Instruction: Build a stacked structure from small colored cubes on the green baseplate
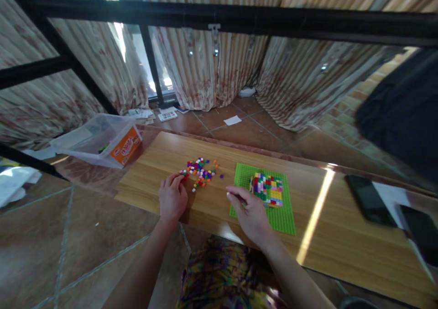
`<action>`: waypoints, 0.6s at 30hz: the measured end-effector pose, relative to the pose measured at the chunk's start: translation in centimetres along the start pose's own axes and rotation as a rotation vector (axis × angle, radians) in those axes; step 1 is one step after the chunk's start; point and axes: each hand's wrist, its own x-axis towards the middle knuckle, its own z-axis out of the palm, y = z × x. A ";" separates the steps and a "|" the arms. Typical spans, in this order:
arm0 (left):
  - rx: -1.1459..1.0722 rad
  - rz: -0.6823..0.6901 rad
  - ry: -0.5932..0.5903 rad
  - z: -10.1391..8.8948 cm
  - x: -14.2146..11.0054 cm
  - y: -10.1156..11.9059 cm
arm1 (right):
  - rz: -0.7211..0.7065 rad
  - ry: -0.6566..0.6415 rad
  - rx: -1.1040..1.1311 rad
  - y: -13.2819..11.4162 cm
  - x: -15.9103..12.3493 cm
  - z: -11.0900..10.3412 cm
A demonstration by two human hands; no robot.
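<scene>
A loose pile of small coloured toy bricks (201, 170) lies on the wooden tabletop. At its left edge is my left hand (173, 198), fingers bent and a little apart, with the tips at a few red and green bricks. To the right, a green baseplate (287, 217) carries a low block built of multicoloured bricks (270, 188). Over the baseplate's left edge, my right hand (249, 212) has its thumb and fingers pinched together. Something small and pale shows at the fingertips; whether it is a brick or a nail I cannot tell.
A clear plastic bin (92, 140) with an orange label stands left of the wooden table (153, 163). Two dark flat devices, one a phone-like slab (369, 199), lie at the right end by white paper. Black metal bars (239, 21) and curtains rise behind.
</scene>
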 end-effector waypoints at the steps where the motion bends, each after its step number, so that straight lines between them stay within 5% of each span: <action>1: 0.005 0.002 0.002 0.0 0.0 -0.1 | 0.002 0.020 -0.020 -0.1 -0.5 -1.0; 10: 0.038 0.015 0.000 0.0 0.3 -0.3 | 0.084 0.339 -0.271 2.3 -2.4 -9.2; 18: 0.046 0.028 -0.019 -0.2 0.5 -0.3 | 0.039 0.372 -0.333 4.9 -0.7 -9.6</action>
